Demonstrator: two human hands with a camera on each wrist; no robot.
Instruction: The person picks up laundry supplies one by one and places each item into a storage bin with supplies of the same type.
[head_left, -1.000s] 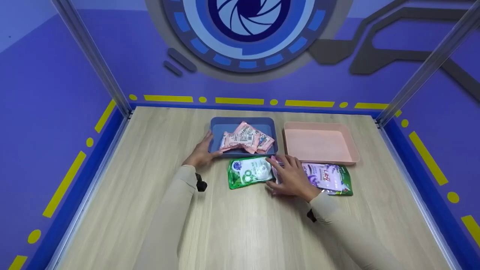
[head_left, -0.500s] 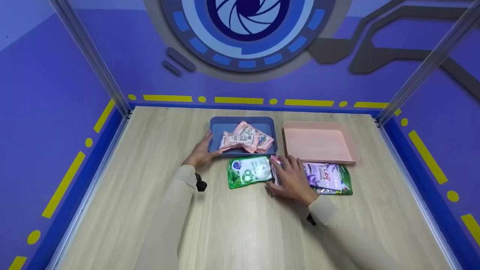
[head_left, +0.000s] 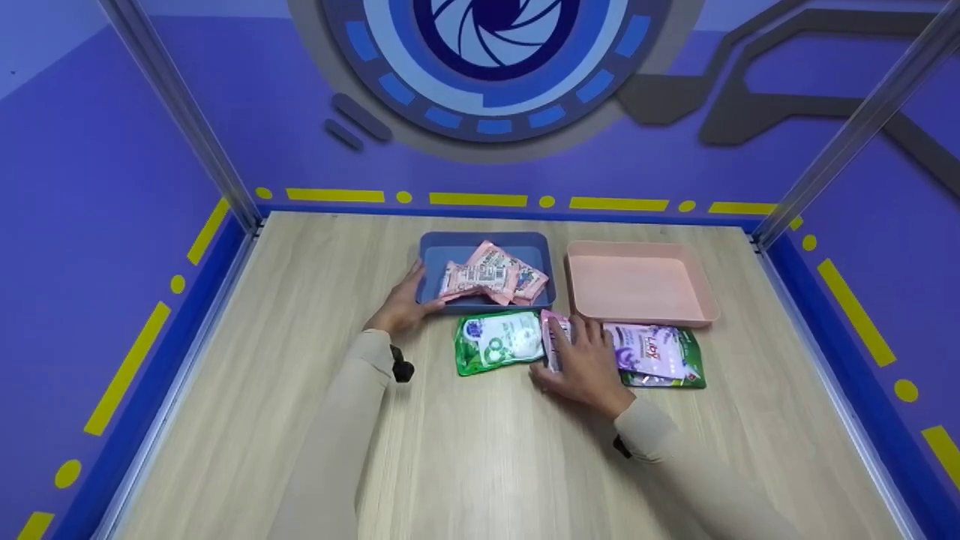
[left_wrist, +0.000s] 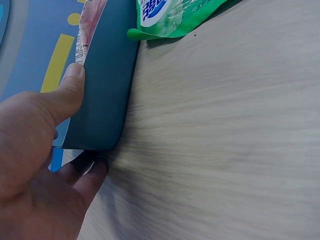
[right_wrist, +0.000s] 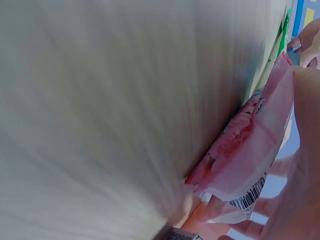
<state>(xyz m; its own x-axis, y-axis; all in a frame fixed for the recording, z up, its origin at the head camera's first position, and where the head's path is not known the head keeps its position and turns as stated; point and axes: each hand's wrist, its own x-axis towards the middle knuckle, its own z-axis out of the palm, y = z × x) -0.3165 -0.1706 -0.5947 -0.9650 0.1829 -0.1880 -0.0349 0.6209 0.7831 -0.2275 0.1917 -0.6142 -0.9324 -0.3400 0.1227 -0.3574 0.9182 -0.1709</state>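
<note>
My left hand (head_left: 400, 309) holds the front left corner of the blue tray (head_left: 444, 251), thumb along its front rim (left_wrist: 73, 80) and fingers round its left end. Several pink printed packets (head_left: 491, 274) lie in that tray. In front of the trays my right hand (head_left: 589, 369) grips a pink packet (head_left: 548, 348), which it partly covers. The right wrist view shows this packet (right_wrist: 257, 150) tilted close to the tabletop, its barcode visible, with fingers behind it. A green and white pouch (head_left: 504, 339) lies flat just left of it.
A pink tray (head_left: 637, 281) with a bare floor stands right of the blue one. Beyond my right hand lies a purple Liby pouch (head_left: 652, 351) overlapping a green pouch (head_left: 694, 361). Blue panels (head_left: 480, 172) stand behind and on both sides of the wooden table (head_left: 472, 457).
My right hand has shifted slightly right and its fingers have drawn in over the pink packet, more of which now shows. The left hand and both trays look unmoved.
</note>
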